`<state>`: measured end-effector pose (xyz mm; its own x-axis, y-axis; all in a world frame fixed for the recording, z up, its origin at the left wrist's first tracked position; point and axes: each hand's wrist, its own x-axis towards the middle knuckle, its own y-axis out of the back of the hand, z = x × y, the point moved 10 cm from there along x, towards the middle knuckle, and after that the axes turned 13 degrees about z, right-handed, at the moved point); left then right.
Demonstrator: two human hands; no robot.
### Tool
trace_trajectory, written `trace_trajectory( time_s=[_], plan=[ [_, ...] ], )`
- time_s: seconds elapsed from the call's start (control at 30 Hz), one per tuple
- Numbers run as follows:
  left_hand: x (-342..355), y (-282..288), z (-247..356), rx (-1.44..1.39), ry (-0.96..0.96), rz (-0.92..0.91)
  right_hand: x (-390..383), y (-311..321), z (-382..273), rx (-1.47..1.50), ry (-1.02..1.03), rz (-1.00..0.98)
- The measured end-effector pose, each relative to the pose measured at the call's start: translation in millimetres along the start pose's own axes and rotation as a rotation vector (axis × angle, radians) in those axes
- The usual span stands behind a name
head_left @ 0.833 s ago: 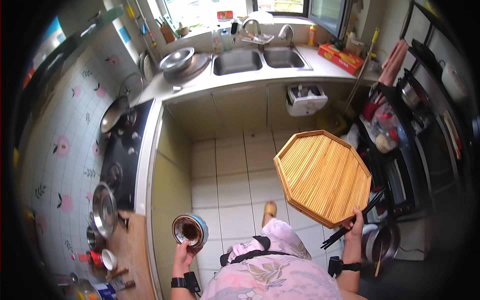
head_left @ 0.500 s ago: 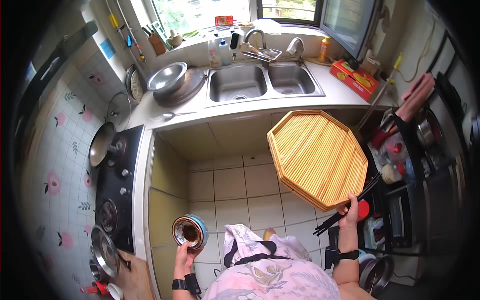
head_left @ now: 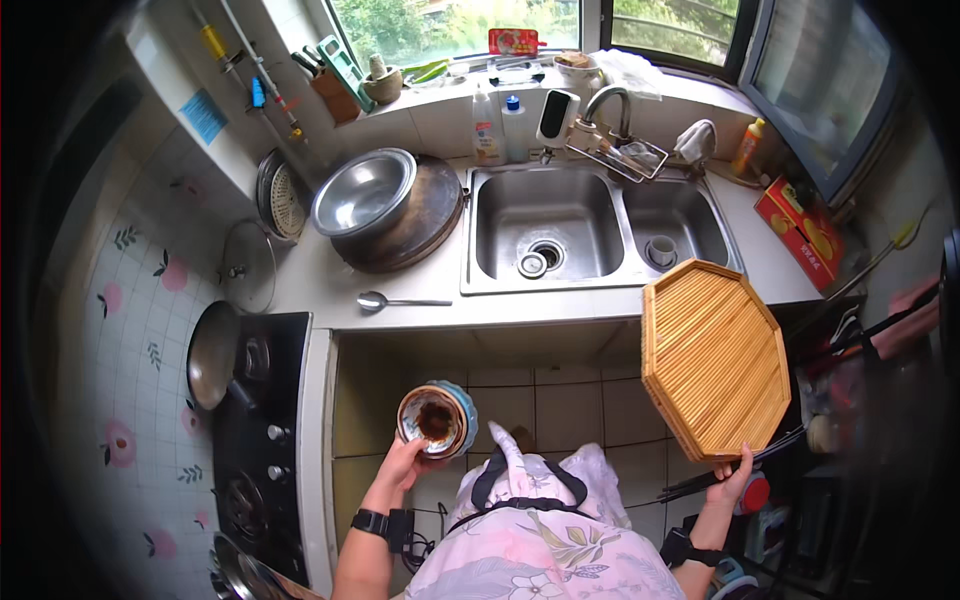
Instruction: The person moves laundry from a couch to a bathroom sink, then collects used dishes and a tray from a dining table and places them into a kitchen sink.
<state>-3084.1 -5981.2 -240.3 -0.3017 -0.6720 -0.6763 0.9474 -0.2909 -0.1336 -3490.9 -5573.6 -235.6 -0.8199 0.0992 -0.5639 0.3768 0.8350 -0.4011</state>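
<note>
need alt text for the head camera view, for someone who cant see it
Seen from above, a person's left hand holds a small round bowl with brown residue while the right hand grips an octagonal slatted bamboo tray and dark chopsticks. Ahead lies a steel double sink.

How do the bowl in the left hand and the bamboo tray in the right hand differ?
The bowl is small and round with a blue outside and dark brown residue inside; the bamboo tray is large, octagonal, slatted and pale wood. The left hand holds the bowl mouth-up by its lower rim; the right hand grips the tray at its lower edge, tilted, together with dark chopsticks. Both are held up in front of the sink counter.
</note>
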Motion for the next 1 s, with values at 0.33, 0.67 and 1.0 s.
trace_trajectory(
  time_s=[0.33, 0.67, 1.0],
  plan=[
    [109, -47, 199, -0.058, -0.082, -0.005, 64, -65, -2, -0.042, 0.112, 0.177],
    [172, -73, 283, -0.203, -0.146, 0.092, 150, -149, -28, -0.068, 0.200, 0.206],
    [193, -90, 302, -0.184, -0.054, 0.146, 280, -157, 13, 0.043, 0.050, 0.119]
  ],
)
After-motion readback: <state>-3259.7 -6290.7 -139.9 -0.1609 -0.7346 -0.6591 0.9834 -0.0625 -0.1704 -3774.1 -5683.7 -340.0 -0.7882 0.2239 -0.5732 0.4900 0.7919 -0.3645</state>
